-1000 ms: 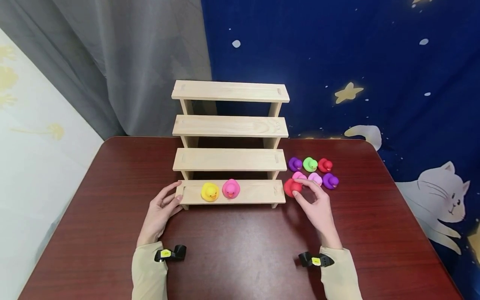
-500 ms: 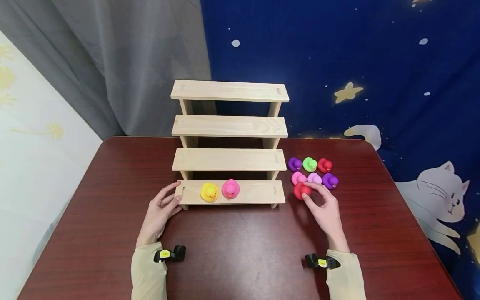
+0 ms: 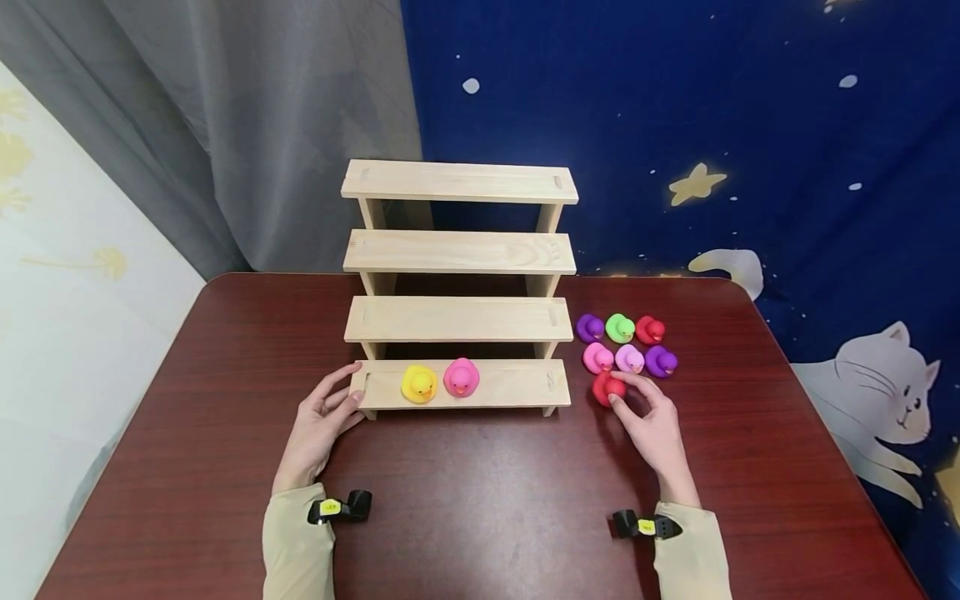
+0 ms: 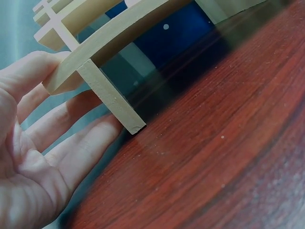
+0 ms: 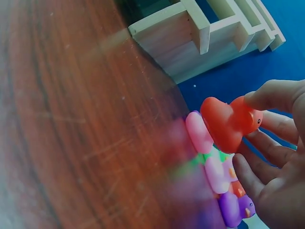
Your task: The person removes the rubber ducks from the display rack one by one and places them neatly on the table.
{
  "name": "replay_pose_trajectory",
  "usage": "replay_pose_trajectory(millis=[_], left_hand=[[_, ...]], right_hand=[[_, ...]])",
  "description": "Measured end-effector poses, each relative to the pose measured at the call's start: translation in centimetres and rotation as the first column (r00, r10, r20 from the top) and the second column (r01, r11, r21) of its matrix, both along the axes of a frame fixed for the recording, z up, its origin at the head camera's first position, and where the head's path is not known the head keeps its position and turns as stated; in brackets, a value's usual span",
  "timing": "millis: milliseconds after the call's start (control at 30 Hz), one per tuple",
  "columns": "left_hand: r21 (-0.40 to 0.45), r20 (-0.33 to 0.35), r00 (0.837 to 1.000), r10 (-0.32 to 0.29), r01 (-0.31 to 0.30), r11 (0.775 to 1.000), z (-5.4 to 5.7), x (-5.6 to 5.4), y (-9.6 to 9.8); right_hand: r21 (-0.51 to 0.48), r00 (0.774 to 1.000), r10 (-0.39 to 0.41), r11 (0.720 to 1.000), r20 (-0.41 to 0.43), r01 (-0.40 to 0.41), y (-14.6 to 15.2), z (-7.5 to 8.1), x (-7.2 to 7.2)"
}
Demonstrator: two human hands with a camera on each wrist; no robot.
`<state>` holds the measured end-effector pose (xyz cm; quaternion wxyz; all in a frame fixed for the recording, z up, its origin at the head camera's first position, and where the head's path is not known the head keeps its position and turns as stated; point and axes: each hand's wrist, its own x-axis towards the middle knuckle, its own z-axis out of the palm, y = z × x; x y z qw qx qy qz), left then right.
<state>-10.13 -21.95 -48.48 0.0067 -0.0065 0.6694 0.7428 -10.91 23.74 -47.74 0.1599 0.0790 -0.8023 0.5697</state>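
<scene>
Thumb and fingers of my right hand pinch a red rubber duck to the right of the lowest step. In the right wrist view, the red duck is held above the table, overlapping the other ducks behind it. My left hand grips the left end of the wooden step shelf at its lowest step. The left wrist view shows its fingers reaching to the shelf leg. On that step sit a yellow duck and a pink duck, side by side.
Ducks stand in two rows right of the shelf: purple, green and red behind; pink, light pink and purple in front. The brown table ends at a blue curtain.
My right hand has moved a little to the right with the red duck, away from the end of the lowest step. My left hand stays in place on the shelf.
</scene>
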Motion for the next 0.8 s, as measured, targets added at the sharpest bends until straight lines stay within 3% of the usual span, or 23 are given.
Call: replay_pose_trajectory(millis=[367,500,800], left_hand=[[-0.002,-0.008,1.000,-0.008,0.008,1.000,-0.17,-0.02,-0.07],[-0.003,-0.009,1.000,-0.005,0.005,1.000,-0.21,-0.02,-0.05],[0.013,-0.008,1.000,-0.006,0.006,1.000,-0.22,-0.08,-0.04]], right_hand=[[0.058,0.986,-0.071,0.996,0.150,0.063,0.03,-0.37,-0.02],[0.056,0.983,-0.089,0.995,0.164,0.080,0.01,-0.53,-0.05],[0.156,0.975,-0.146,0.980,0.167,0.120,0.13,-0.43,0.05]])
